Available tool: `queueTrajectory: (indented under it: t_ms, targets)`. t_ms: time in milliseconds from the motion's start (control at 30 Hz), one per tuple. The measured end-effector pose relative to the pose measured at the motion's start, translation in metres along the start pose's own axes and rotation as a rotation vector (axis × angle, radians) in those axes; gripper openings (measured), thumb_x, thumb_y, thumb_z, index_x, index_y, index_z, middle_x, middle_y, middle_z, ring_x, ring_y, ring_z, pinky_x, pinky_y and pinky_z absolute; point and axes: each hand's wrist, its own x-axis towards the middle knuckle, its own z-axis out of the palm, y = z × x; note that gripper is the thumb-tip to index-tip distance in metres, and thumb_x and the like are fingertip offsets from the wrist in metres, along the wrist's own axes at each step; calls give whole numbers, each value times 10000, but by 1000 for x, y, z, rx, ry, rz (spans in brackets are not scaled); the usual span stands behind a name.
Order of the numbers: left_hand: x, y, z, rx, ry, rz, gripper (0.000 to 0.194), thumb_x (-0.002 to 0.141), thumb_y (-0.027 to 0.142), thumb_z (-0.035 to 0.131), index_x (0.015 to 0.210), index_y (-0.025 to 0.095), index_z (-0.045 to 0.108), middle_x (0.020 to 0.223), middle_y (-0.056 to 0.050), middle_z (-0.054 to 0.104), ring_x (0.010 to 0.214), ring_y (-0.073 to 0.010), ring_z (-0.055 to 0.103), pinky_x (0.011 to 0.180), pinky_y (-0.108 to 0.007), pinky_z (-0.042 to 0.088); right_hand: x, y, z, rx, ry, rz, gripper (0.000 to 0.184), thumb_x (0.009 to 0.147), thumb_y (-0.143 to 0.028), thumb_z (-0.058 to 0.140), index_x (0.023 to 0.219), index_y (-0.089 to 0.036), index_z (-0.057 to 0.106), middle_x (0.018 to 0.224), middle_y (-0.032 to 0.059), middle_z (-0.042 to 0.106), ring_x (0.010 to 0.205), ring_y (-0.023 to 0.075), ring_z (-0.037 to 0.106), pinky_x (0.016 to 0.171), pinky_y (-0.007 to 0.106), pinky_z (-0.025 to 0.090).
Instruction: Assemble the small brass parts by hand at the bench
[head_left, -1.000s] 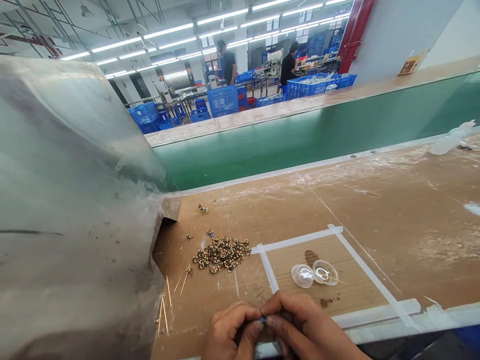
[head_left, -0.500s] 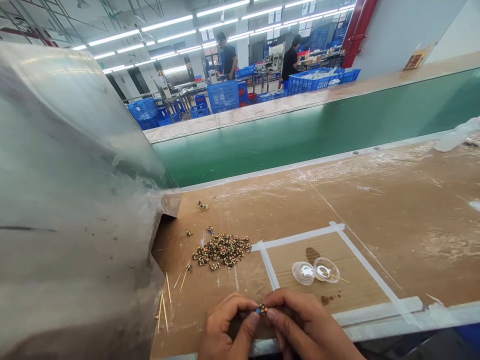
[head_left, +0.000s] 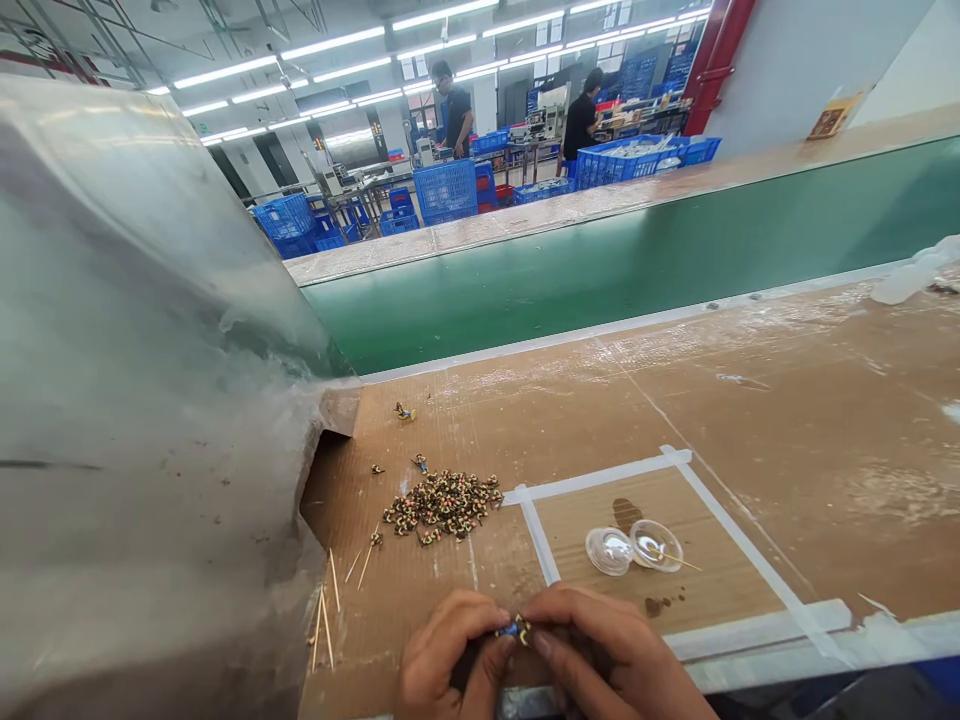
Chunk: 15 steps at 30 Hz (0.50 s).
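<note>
As the left hand [head_left: 448, 648] and right hand [head_left: 611, 640] pinch a tiny blue-and-gold piece [head_left: 513, 629] tightly between them at 6 o'clock, a heap of like pieces [head_left: 442, 505] sits at 11 o'clock; clear domes [head_left: 609, 551] sit at 1 o'clock.

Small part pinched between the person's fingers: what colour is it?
The small part is blue with gold and dark bits, shown best in the head view.

Factory hall under rows of strip lights

Long ceiling strip lights [head_left: 330, 52] run above a green conveyor belt [head_left: 600, 262]. Beyond it, blue plastic crates [head_left: 446, 190] stand around metal workbenches [head_left: 352, 190], with one worker [head_left: 456, 120] and another worker [head_left: 580, 125] standing there. A red pillar [head_left: 720, 60] meets a white wall [head_left: 795, 60]; windows [head_left: 416, 68] line the far end.
</note>
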Motion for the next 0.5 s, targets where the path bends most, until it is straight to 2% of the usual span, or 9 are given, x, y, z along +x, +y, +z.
queueTrajectory:
  t_ms: [67, 167, 333, 500]
  targets:
    - [-2, -2, -1, 6, -31, 5, 141, 940, 121, 711, 1033, 226, 725, 841, -8, 721, 695, -126, 697, 649, -179, 569, 0, 5, 1, -16, 9, -71, 176, 1057, -309, 570, 1067, -206, 713, 827, 26, 683, 634, 129, 648, 606, 207, 517]
    - [-2, -4, -2, 27, -27, 58, 128, 951, 148, 707, 1049, 230, 713, 859, -13, 726, 743, -138, 711, 688, -188, 568, 1, 10, 2, 24, -13, -122, 201, 1078, -322, 557, 1056, -210, 722, 834, 25, 690, 549, 103, 605, 538, 197, 492]
    - [-1, -2, 1, 67, -57, 112, 69, 990, 169, 651, 1015, 220, 689, 822, -6, 715, 731, -124, 704, 698, -170, 551, 1, 4, 2, -22, 15, -202, 281, 1101, -314, 518, 944, -209, 726, 835, 41, 717, 755, 152, 682, 704, 217, 531]
    - [-8, 0, 11, 54, 23, 10, 122, 1035, 261, 607, 944, 239, 685, 778, 16, 708, 688, -113, 676, 680, -177, 517, 1, 12, 8, -3, 52, -268, 223, 1105, -282, 525, 1009, -222, 718, 897, 42, 739, 805, 146, 708, 735, 201, 536]
